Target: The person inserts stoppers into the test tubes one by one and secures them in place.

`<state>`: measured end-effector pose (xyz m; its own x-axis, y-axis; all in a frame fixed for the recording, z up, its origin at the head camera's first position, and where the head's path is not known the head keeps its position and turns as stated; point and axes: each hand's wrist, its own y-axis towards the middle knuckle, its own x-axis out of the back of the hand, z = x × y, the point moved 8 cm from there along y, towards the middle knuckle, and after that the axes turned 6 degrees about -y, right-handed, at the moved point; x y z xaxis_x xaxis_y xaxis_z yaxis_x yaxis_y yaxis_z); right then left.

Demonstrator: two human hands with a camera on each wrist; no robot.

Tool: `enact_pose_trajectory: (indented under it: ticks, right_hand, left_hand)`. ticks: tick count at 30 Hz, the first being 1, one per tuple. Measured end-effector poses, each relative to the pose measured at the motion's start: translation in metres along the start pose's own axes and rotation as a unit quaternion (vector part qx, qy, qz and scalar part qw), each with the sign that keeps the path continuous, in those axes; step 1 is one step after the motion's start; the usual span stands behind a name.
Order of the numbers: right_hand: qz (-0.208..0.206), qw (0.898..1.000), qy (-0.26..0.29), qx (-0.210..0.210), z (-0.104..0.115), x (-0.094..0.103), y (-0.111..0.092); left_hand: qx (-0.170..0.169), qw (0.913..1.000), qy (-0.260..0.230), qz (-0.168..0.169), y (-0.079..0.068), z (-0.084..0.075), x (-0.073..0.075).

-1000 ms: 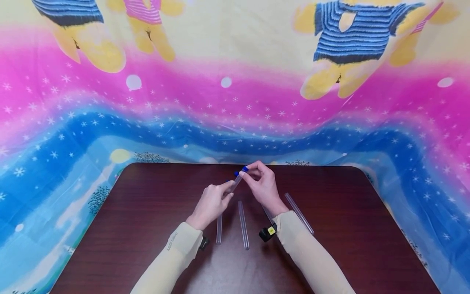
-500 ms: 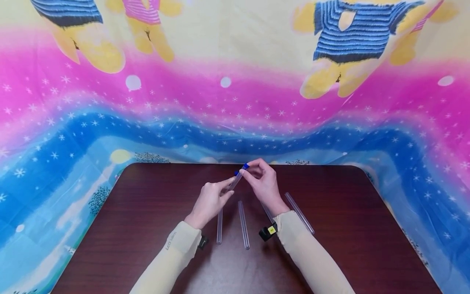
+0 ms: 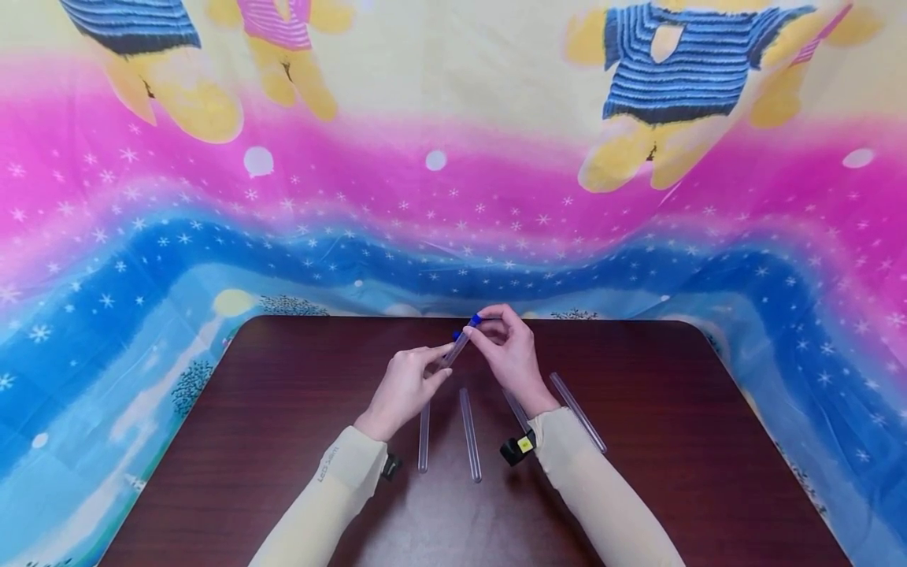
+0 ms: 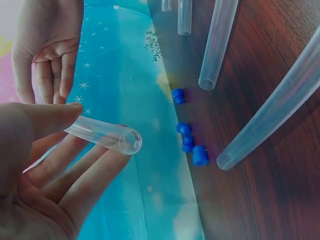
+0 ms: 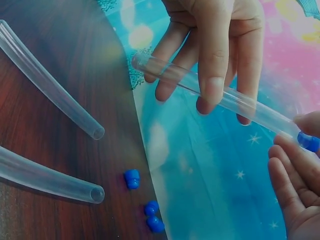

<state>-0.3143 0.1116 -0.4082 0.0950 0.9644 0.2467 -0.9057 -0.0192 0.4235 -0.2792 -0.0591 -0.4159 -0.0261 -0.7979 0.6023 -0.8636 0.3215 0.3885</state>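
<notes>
A clear test tube (image 3: 457, 347) is held slanted above the far part of the table, between both hands. My left hand (image 3: 402, 391) pinches its body between thumb and fingers, with the rounded closed end (image 4: 131, 141) sticking out past the fingers in the left wrist view. At the other end, a blue stopper (image 5: 308, 142) sits at the tube's mouth. My right hand (image 3: 512, 361) pinches the tube there with thumb and fingertips. How deep the stopper sits cannot be told.
Several clear test tubes (image 3: 471, 435) lie spread on the dark wooden table (image 3: 283, 441), one partly under the right wrist. Loose blue stoppers (image 4: 200, 156) lie near the far table edge. A printed cloth (image 3: 425, 213) hangs behind the table.
Both hands have risen very slightly, and the left hand has shifted a little to the left. The test tube stays held between them. The tubes on the table have not moved.
</notes>
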Motion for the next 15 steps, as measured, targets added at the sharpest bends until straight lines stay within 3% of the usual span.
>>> enact_pose_trajectory:
  ticks: [8,15]
  right_hand:
    - [0.024,0.999,-0.014,-0.019,-0.005,0.004,0.0]
    - [0.034,0.999,-0.028,-0.025,-0.01,0.006,-0.001]
  left_hand:
    - [0.031,0.9994,-0.014,-0.004,0.001,0.005,0.006]
    - [0.03,0.9993,-0.014,-0.019,0.001,0.006,0.013]
